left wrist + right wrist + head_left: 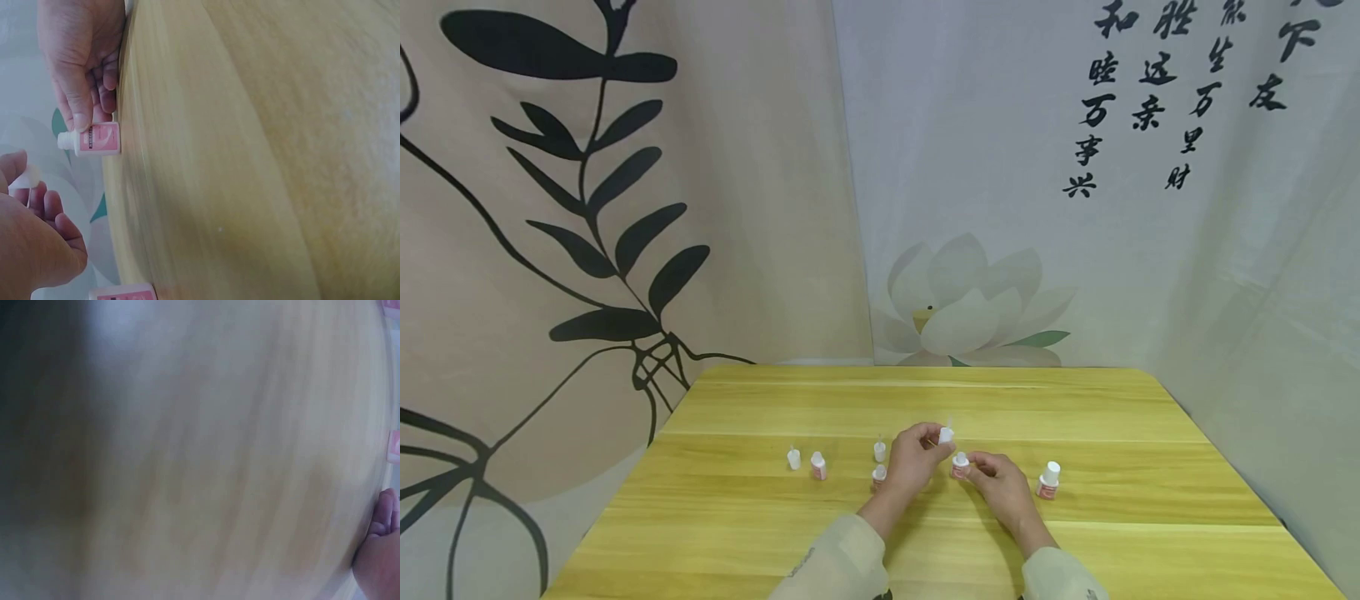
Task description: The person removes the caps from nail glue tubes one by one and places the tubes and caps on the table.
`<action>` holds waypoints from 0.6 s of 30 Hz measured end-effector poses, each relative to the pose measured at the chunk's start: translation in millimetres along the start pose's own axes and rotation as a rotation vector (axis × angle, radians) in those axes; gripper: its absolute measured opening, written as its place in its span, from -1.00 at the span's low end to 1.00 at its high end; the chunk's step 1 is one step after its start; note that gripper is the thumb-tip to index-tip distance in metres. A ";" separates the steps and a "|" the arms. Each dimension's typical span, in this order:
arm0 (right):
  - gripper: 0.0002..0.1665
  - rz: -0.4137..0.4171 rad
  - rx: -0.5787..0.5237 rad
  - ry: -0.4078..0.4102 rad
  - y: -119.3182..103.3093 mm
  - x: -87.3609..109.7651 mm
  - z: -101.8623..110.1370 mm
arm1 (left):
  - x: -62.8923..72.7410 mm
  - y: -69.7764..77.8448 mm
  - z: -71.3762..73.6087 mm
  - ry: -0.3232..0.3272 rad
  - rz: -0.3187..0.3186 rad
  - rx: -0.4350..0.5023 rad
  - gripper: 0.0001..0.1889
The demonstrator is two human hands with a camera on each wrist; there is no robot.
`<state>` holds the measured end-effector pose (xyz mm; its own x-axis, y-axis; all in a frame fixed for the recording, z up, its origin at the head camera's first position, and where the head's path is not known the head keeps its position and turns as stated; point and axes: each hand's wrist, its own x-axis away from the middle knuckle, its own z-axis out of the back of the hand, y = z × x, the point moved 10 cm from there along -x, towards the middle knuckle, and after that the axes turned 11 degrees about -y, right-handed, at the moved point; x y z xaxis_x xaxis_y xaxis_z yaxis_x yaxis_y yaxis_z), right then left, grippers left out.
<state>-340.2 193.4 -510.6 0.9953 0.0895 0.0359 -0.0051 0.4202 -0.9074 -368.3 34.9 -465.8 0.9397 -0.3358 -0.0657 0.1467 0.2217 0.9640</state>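
Observation:
In the head view my left hand (913,457) pinches a small white cap (946,435), with a thin stem pointing up from it. My right hand (1002,490) grips a small white bottle (959,466) with a pink label, just below and to the right of that cap. From the left wrist, this bottle (100,139) shows its bare white neck, with thumb and fingers on its side. The left hand (44,234) appears lower in that view, holding the blurred cap (26,177). Part of the right hand (381,550) shows at the right wrist view's edge.
On the wooden table (737,533), an uncapped bottle (818,466) stands at left beside a white cap (793,458). Another cap (880,451) stands behind a bottle (879,475) near my left wrist. To the right is a capped bottle (1049,481). A printed curtain (775,208) hangs behind.

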 end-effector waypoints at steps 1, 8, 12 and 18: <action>-0.86 -0.001 0.000 -0.001 0.1 0.2 -0.2 | 0.0 -0.1 0.2 0.002 0.000 0.000 -0.77; -0.86 0.000 -0.013 -0.015 0.3 0.2 -2.4 | 0.0 -1.9 1.5 0.018 0.002 0.011 -0.84; -0.87 0.003 -0.017 -0.016 0.2 -0.2 -2.7 | 0.5 -1.3 1.5 0.017 0.001 0.019 -0.85; -0.87 0.003 -0.016 -0.010 -1.2 0.4 -2.3 | 0.2 -2.5 1.1 0.015 -0.002 0.030 -0.73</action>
<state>-339.5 190.9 -510.5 0.9944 0.0995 0.0370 -0.0065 0.4056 -0.9140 -368.8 33.3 -467.9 0.9440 -0.3222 -0.0710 0.1392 0.1936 0.9712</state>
